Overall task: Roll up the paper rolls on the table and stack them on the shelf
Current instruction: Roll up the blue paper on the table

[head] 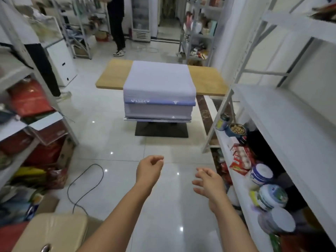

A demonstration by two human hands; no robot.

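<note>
Shiny white floor tiles (112,128) are running down the middle of a crowded storeroom, with racks standing along both sides. Pale purple paper (160,79) is covering the middle of the wooden table (112,77), so only the table's left and right ends are showing. White marks on a blue band low on the paper are looking too blurry to read. Two people (117,24) far back are getting cut off by the top edge. Red bags on the left rack (36,113) are looking smeary.

A black cable (85,184) is looping over the floor at the left. Round tins (261,174) are sitting on the low board of the white shelf (283,124) at the right. Nothing is standing between the hands and the table.

The paper is lying flat, its long way running from the table's far edge to its near edge, then hanging down over that near edge in layers.

Both hands are hanging in the air, well apart from the table. The left hand (150,169) is curling loosely and holding nothing. The right hand (209,182) is spreading its fingers, also holding nothing.
</note>
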